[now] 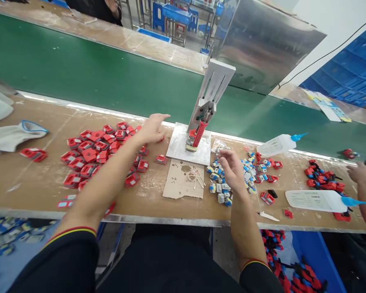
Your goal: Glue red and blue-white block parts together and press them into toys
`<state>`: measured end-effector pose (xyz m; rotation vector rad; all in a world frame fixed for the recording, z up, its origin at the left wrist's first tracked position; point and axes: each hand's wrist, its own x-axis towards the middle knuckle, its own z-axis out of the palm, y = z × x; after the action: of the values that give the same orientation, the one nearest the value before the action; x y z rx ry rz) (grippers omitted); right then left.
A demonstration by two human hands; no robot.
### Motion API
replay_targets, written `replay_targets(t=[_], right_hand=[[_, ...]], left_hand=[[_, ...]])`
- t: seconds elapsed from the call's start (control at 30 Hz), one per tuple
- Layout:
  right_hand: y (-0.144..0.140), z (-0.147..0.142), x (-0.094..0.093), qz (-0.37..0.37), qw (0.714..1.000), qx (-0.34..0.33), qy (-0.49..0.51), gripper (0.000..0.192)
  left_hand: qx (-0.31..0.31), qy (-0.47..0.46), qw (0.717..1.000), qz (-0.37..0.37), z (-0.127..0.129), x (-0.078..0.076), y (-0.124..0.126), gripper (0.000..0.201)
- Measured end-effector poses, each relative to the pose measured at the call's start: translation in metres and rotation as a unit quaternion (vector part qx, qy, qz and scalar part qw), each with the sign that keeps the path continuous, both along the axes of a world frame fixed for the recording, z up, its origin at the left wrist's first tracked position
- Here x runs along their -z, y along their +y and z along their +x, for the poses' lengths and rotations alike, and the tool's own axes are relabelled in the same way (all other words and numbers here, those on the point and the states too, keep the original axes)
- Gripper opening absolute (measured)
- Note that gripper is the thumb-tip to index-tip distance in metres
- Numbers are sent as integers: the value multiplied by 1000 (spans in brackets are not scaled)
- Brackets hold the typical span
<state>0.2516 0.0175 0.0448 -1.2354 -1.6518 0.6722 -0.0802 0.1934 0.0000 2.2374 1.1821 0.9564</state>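
My left hand (152,128) is above the right edge of a pile of red and grey plastic parts (90,154), index finger stretched out; a bit of red shows by its lower fingers. To its right stands a metal fixture (212,79) with a red-handled toggle clamp (200,132) on a white base plate (173,150). Below the clamp is a red part (192,133) on a pale yellow block (191,148). My right hand (232,169) is over small blue, grey and yellow parts (215,177), fingers loosely bent, thumb apart; nothing shows in it.
Cardboard (179,189) holds a small dish (191,176) and cotton swabs (199,182). Bottles with blue nozzles (276,145) lie at right, by red-black assemblies (321,177) and another person's hand (358,173). A white glove (15,136) lies left; a green belt (88,77) runs behind.
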Motion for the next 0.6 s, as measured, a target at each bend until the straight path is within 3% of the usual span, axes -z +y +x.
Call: replay_targets(t=[0.07, 0.17, 0.3, 0.43, 0.5, 0.6], right_hand=[[-10, 11, -5, -11, 993, -70, -89, 24], [-6, 10, -10, -39, 962, -189, -192, 19], [5, 0, -5, -54, 943, -203, -257, 20], [3, -1, 9, -60, 941, -205, -262, 15], [0, -2, 15, -52, 942, -220, -247, 9], [-1, -8, 23, -24, 949, -226, -219, 17]], left_hand=[[19, 89, 995, -38, -29, 3, 10, 46], [25, 117, 987, -105, -40, 10, 18, 27], [-19, 39, 993, -111, -33, 3, 8, 32], [-79, -153, 982, -81, -32, -27, -37, 48], [-79, -302, 943, -115, -24, -40, -73, 43], [-63, -469, 848, -239, 1, -46, -121, 25]])
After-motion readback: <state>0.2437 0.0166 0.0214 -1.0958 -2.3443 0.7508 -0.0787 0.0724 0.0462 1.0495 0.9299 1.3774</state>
